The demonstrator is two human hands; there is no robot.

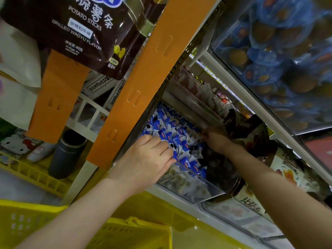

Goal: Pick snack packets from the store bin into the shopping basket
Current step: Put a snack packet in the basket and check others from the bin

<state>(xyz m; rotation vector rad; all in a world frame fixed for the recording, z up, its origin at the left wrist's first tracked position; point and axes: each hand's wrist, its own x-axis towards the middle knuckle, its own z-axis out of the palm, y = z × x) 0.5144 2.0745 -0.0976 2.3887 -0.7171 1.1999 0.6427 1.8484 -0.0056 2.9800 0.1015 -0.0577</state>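
Observation:
A clear plastic store bin (194, 192) on the shelf holds many small blue-and-white snack packets (172, 130). My left hand (149, 159) reaches into the bin's near side, its fingers curled round some of those packets. Farther in, my right hand (214, 139) lies among the packets, its fingers blurred and partly hidden, so its grip is unclear. The yellow shopping basket (125, 234) sits below my arms at the bottom of the view.
An orange shelf upright (136, 83) runs diagonally left of the bin. A dark potato sticks bag (86, 33) hangs at top left. Dark packets (219, 166) fill the bin's right part. A second yellow basket (32, 175) and a grey cylinder (68, 153) stand left.

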